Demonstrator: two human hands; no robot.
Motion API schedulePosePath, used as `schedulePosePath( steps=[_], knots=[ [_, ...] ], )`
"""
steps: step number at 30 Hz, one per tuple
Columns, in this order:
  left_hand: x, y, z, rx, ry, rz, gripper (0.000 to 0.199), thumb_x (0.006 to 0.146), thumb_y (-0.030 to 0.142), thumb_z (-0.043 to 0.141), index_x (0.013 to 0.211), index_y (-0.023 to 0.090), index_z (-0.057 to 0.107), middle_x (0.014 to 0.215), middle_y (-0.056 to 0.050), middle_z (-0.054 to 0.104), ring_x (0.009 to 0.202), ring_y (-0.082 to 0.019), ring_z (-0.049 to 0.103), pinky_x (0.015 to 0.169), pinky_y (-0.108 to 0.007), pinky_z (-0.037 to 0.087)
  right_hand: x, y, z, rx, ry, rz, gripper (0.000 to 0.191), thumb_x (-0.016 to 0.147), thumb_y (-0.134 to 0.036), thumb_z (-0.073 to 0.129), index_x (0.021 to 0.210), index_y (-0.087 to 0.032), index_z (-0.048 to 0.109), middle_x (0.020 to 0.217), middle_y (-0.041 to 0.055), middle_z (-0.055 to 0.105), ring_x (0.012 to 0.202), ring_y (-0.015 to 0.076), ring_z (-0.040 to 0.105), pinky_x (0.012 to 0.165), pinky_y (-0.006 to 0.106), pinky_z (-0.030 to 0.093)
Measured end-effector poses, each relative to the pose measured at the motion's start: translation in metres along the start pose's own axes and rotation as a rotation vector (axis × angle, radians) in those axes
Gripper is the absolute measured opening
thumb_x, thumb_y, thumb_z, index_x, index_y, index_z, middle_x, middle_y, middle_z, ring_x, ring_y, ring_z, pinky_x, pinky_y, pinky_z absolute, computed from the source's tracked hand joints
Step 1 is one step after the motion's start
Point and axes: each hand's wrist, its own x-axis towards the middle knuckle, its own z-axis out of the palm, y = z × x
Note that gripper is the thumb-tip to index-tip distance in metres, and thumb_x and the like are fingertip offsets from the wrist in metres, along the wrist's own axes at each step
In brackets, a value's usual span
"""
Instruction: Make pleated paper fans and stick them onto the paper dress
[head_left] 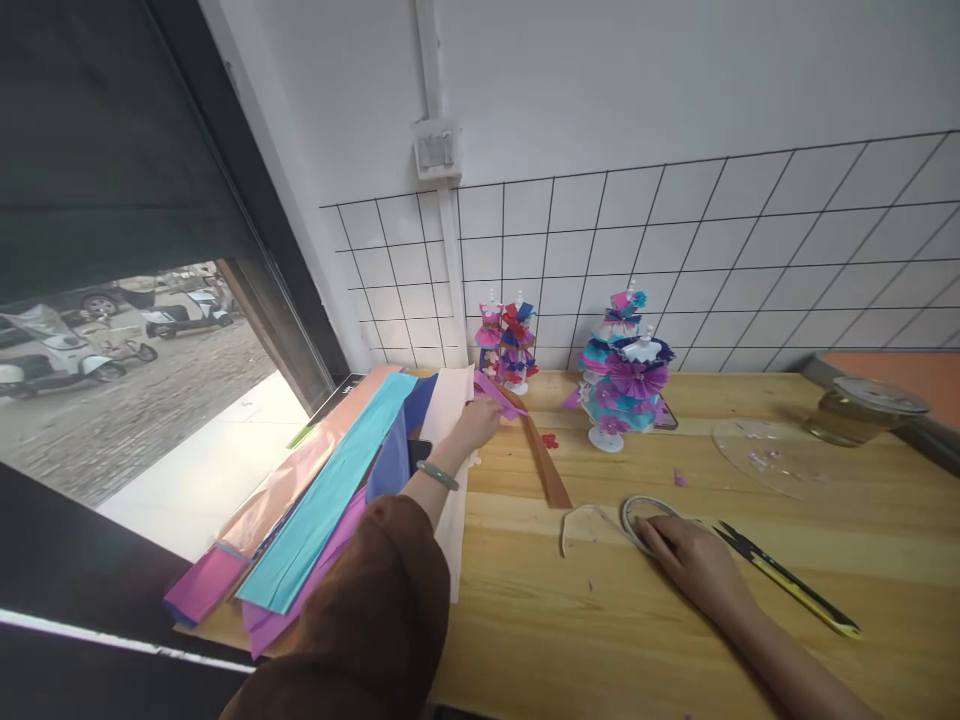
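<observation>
My left hand (480,423), a bracelet on its wrist, stretches over the paper strips to a purple crepe paper piece (513,408) near the wall. Its fingers are closed at that paper's edge. On the right of the table, my right hand (694,558) has its fingers curled at the rim of a thin roll of tape (627,517). A loose clear strip curls leftward from the roll. A brown paper strip (546,462) lies between the hands, with a small red paper flower (550,441) beside it.
Coloured crepe paper strips (330,490) lie by the window. Several small dress forms with paper dresses (626,385) stand near the tiled wall. A yellow and black cutter (795,585) lies right of my right hand. A glass jar (859,412) stands at the far right.
</observation>
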Motion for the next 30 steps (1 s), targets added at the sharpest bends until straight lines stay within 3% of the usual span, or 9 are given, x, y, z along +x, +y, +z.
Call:
schedulePosePath(
  steps=[4, 7, 10, 16, 22, 27, 30],
  knots=[
    [-0.022, -0.013, -0.045, -0.208, 0.164, -0.068, 0.037, 0.086, 0.022, 0.032, 0.114, 0.014, 0.055, 0.116, -0.01, 0.057, 0.105, -0.016, 0.052, 0.089, -0.03, 0.043, 0.0, -0.001, 0.0, -0.017, -0.012, 0.005, 0.042, 0.088, -0.041, 0.031, 0.072, -0.022, 0.064, 0.073, 0.0048, 0.069, 0.067, 0.0198, 0.062, 0.061, 0.029, 0.041],
    [-0.044, -0.017, -0.079, -0.947, 0.46, -0.157, 0.034, 0.08, 0.032, 0.048, 0.106, 0.013, 0.06, 0.109, -0.012, 0.061, 0.103, -0.02, 0.055, 0.087, -0.037, 0.045, -0.001, -0.001, 0.0, -0.015, -0.002, -0.001, 0.041, 0.088, -0.04, 0.031, 0.071, -0.022, 0.064, 0.073, 0.0042, 0.069, 0.067, 0.0195, 0.062, 0.061, 0.028, 0.041],
    [-0.067, -0.018, -0.11, -1.262, 0.703, -0.173, 0.029, 0.072, 0.031, 0.061, 0.096, 0.016, 0.064, 0.106, -0.01, 0.062, 0.101, -0.02, 0.056, 0.088, -0.04, 0.045, -0.002, 0.001, 0.002, -0.024, 0.03, -0.015, 0.04, 0.088, -0.039, 0.032, 0.073, -0.022, 0.065, 0.075, 0.0051, 0.069, 0.069, 0.0196, 0.063, 0.062, 0.028, 0.041],
    [-0.117, -0.022, -0.159, -1.334, 0.969, -0.134, 0.017, 0.072, 0.027, 0.06, 0.088, 0.024, 0.065, 0.101, -0.002, 0.064, 0.1, -0.016, 0.056, 0.091, -0.038, 0.044, -0.002, 0.004, 0.006, -0.065, 0.032, -0.048, 0.04, 0.088, -0.037, 0.032, 0.073, -0.021, 0.065, 0.072, 0.0054, 0.069, 0.067, 0.0195, 0.063, 0.064, 0.028, 0.042],
    [-0.158, -0.025, -0.174, -1.35, 1.074, -0.16, 0.014, 0.076, 0.026, 0.056, 0.088, 0.028, 0.064, 0.106, 0.002, 0.062, 0.102, -0.015, 0.055, 0.09, -0.035, 0.046, -0.003, 0.006, 0.009, -0.15, 0.041, -0.055, 0.041, 0.088, -0.038, 0.031, 0.076, -0.02, 0.065, 0.076, 0.0066, 0.069, 0.072, 0.0215, 0.063, 0.066, 0.03, 0.042],
    [-0.177, -0.016, -0.188, -1.427, 1.139, -0.11, 0.021, 0.077, 0.022, 0.052, 0.096, 0.021, 0.06, 0.116, 0.001, 0.057, 0.104, -0.014, 0.051, 0.096, -0.033, 0.042, -0.002, 0.007, 0.011, -0.127, 0.026, -0.061, 0.04, 0.088, -0.037, 0.03, 0.079, -0.019, 0.064, 0.079, 0.0076, 0.069, 0.076, 0.0225, 0.062, 0.067, 0.031, 0.042],
    [-0.186, -0.009, -0.205, -1.349, 1.217, -0.066, 0.024, 0.077, 0.017, 0.047, 0.098, 0.018, 0.058, 0.119, 0.002, 0.055, 0.109, -0.013, 0.048, 0.098, -0.031, 0.038, 0.002, 0.006, 0.003, -0.05, -0.059, -0.033, 0.04, 0.088, -0.037, 0.028, 0.077, -0.021, 0.062, 0.076, 0.0056, 0.068, 0.072, 0.0201, 0.062, 0.063, 0.028, 0.042]
  ],
)
